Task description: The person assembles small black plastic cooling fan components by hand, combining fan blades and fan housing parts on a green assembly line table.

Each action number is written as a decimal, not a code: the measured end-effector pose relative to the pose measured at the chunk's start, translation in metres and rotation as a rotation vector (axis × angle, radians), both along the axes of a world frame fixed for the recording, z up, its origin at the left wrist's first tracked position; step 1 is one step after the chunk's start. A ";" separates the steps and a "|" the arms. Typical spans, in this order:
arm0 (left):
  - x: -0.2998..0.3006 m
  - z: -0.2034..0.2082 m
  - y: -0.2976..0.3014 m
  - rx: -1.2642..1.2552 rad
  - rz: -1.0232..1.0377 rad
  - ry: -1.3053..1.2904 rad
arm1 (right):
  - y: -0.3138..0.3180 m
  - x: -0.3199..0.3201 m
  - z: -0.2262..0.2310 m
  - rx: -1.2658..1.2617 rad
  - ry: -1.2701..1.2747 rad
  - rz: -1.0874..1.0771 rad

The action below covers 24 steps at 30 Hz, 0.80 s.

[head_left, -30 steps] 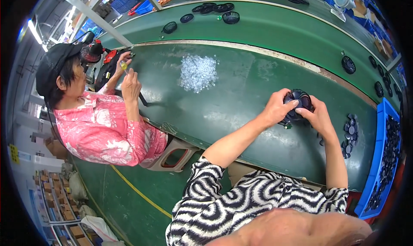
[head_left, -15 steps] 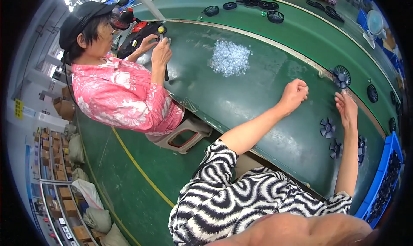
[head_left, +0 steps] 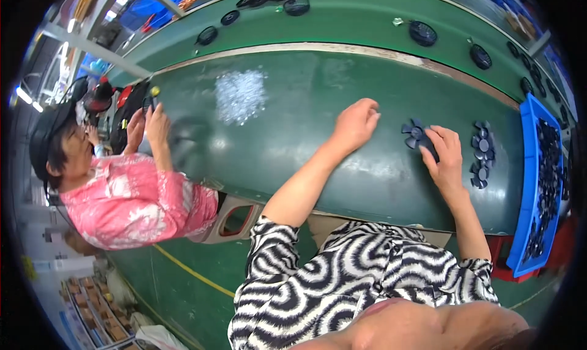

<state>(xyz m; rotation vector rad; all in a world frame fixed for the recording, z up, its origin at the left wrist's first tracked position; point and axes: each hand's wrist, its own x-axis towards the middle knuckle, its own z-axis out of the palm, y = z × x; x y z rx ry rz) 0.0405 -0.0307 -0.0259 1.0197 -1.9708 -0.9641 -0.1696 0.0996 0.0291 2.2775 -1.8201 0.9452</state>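
Observation:
My left hand (head_left: 356, 126) hovers above the green table with its fingers curled together; whatever they may hold is hidden. My right hand (head_left: 444, 156) reaches down at the small dark fan impellers, thumb and fingers apart. One impeller (head_left: 414, 133) lies just left of its fingertips. Part of another dark shape shows between thumb and forefinger, mostly covered by the hand. Several more impellers (head_left: 483, 143) lie in a row to the right of this hand. Farther left on the table is a pile of small clear pieces (head_left: 241, 97).
A blue tray (head_left: 527, 185) full of dark parts stands at the right end. Beyond the table's raised edge, a green conveyor belt (head_left: 361, 19) carries round black fan housings (head_left: 422, 33). A co-worker in a pink shirt (head_left: 131, 200) sits at the left, holding a tool.
The head view has turned, shifting the scene leftward. My right hand has come back from the fan at the belt's edge to the impellers on the table. My left hand remains curled.

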 end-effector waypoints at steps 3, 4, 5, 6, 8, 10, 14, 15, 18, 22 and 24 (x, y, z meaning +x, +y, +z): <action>-0.002 0.000 -0.001 0.007 -0.003 -0.019 | 0.009 -0.018 -0.013 0.059 0.087 -0.049; -0.005 0.000 -0.001 0.007 -0.009 -0.034 | 0.012 -0.025 -0.025 0.124 0.093 -0.024; -0.007 0.003 0.001 -0.002 -0.012 -0.039 | 0.017 -0.024 -0.030 0.114 0.111 -0.023; -0.010 0.006 0.002 -0.003 -0.006 -0.025 | 0.019 -0.024 -0.034 0.103 0.128 -0.022; -0.006 0.004 0.004 -0.002 0.002 -0.020 | 0.017 -0.021 -0.040 0.087 0.110 0.010; -0.004 0.004 0.003 0.052 0.062 -0.012 | 0.013 -0.019 -0.039 0.106 0.051 0.020; -0.012 0.025 -0.002 0.133 0.041 -0.197 | 0.006 -0.013 -0.022 0.157 -0.063 0.117; -0.016 0.033 -0.009 0.163 -0.024 -0.157 | 0.002 -0.011 -0.019 0.156 -0.065 0.149; -0.023 0.051 -0.041 -0.007 -0.092 -0.262 | -0.006 -0.005 -0.022 0.168 0.054 0.252; -0.022 0.050 -0.131 -0.404 0.056 -0.591 | -0.006 -0.006 -0.022 0.161 -0.011 0.276; -0.013 0.032 -0.197 -0.533 0.161 -0.624 | -0.008 -0.004 -0.021 0.169 -0.028 0.275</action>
